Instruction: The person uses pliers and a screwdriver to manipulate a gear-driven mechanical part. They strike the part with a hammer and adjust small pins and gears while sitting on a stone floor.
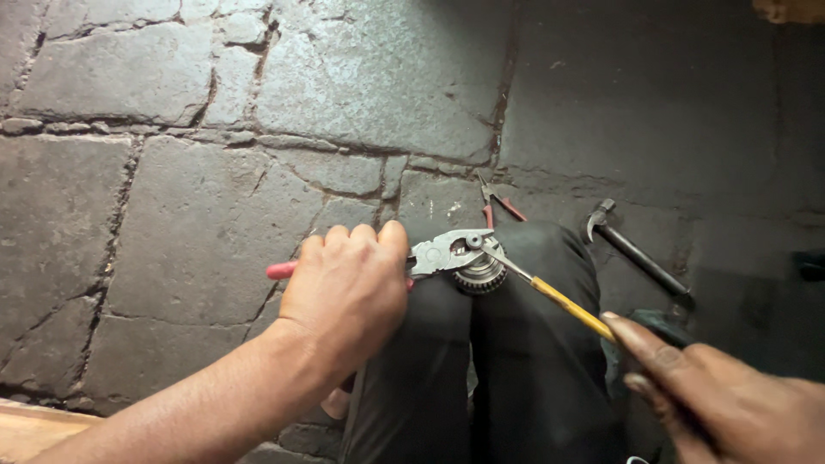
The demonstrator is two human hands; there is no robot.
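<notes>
Your left hand (348, 288) sits just left of the middle of the view, fingers curled tight around the red handles of a pair of pliers (438, 254). One red handle tip pokes out at nine o'clock from your knuckles. The steel jaws of the pliers point toward three o'clock and are closed on the top of a round, ribbed metal drill chuck (479, 275), which rests between your knees on your dark trousers (533, 361).

Your right hand (687, 387) comes in from four o'clock, at the lower right corner. Its fingers are stretched out along the yellow handle of a screwdriver (550, 296) and it holds that handle, though the far end of the handle is hidden under your hand. The thin shaft runs toward ten o'clock, and its tip meets the chuck right beside the plier jaws.

On the stone floor (198, 206) at twelve o'clock from the chuck lies a second, smaller pair of pliers with red handles (497, 202), partly hidden behind your knee. At two o'clock from the chuck lies a claw hammer (636, 253) with a dark handle, well apart from both hands.
</notes>
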